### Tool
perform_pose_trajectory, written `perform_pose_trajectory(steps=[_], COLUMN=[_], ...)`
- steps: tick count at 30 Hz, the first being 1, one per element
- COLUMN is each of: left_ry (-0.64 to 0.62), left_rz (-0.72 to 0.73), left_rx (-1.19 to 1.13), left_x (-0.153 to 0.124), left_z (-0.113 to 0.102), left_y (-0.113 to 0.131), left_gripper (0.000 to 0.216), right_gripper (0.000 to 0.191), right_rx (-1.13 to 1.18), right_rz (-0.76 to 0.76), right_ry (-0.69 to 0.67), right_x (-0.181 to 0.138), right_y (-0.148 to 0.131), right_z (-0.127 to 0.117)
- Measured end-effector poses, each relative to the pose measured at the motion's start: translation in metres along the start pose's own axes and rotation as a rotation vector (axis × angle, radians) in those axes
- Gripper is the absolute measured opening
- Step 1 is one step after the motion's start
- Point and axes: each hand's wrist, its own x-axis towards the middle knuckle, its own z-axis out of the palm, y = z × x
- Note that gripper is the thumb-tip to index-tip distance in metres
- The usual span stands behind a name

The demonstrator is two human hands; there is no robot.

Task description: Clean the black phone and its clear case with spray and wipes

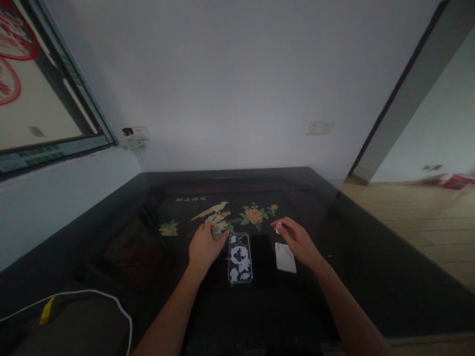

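Note:
My left hand (pixel 206 245) is closed around a small greyish, see-through round object (pixel 216 232), which looks like the top of a little bottle. Just to its right lies a clear phone case (pixel 240 259) with white patterned shapes, flat on the dark table. Beside the case is a black phone (pixel 262 259), hard to make out against the tabletop. A white folded square (pixel 285 258), cloth or paper, rests right of the phone. Above that square, my right hand (pixel 297 240) pinches a small white piece (pixel 277 230) between thumb and fingers.
The glossy black table (pixel 297 306) bears a bird-and-flower picture (pixel 254 215). At the lower left, a white cable (pixel 92 291) with a yellow tag (pixel 46 310) crosses a dark object. Wall sockets (pixel 319 128) are behind the table, and a window (pixel 40 99) stands at left.

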Motion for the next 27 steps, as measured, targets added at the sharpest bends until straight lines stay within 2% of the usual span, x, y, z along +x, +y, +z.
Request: perform_pose_trajectory(steps=[2,5,8,12,16,21,24,27], left_ry=[0.089,0.279,0.358,0.297,0.190,0.085,0.092,0.157], left_rz=[0.018,0.091,0.207,0.349,0.437,0.482,0.482,0.430], left_rx=[-0.009,-0.067,-0.223,-0.417,-0.485,-0.459,-0.462,-0.497], left_x=[0.000,-0.001,-0.003,-0.008,-0.013,-0.016,-0.016,-0.014], left_z=[-0.005,-0.015,-0.022,-0.024,-0.022,-0.018,-0.017,-0.018], left_y=[0.005,0.011,0.017,0.021,0.017,0.010,0.008,0.007], left_gripper=[0.041,0.037,0.026,0.012,0.022,0.036,0.040,0.038], right_gripper=[0.033,0.032,0.032,0.033,0.036,0.039,0.037,0.034], right_rx=[-0.023,-0.028,-0.048,-0.099,-0.103,-0.093,-0.111,-0.090], right_rz=[-0.005,-0.007,-0.008,-0.005,0.006,0.022,0.031,0.065], right_ry=[-0.021,-0.027,-0.022,-0.009,-0.002,0.001,0.022,0.060], right_x=[0.000,0.001,0.001,0.001,0.002,0.002,0.001,0.002], right_y=[0.002,0.005,0.006,0.009,0.015,0.018,0.019,0.021], right_z=[-0.002,-0.004,-0.005,-0.007,-0.008,-0.010,-0.011,-0.011])
